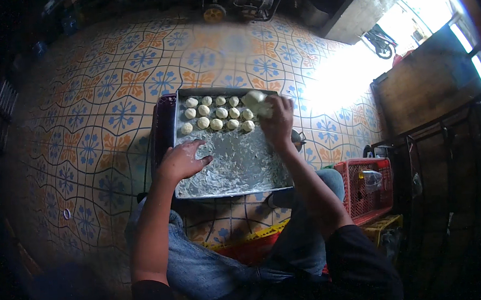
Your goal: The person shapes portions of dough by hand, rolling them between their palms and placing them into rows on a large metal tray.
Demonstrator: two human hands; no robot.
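Note:
A metal tray smeared with pale flour or dough lies in front of me. Rows of small round dough balls fill its far part. My right hand is over the tray's far right corner with its fingers curled around a pale lump of dough, blurred by motion; part of it is hidden by the hand. My left hand rests at the tray's left side, fingers and thumb apart, holding nothing. It lies nearer to me than the closest row of balls.
Under the tray's left edge shows a dark crate. A red plastic crate stands at my right, beside a yellow crate. Dark metal frames line the right. A wheeled machine stands at the far side on the patterned tile floor.

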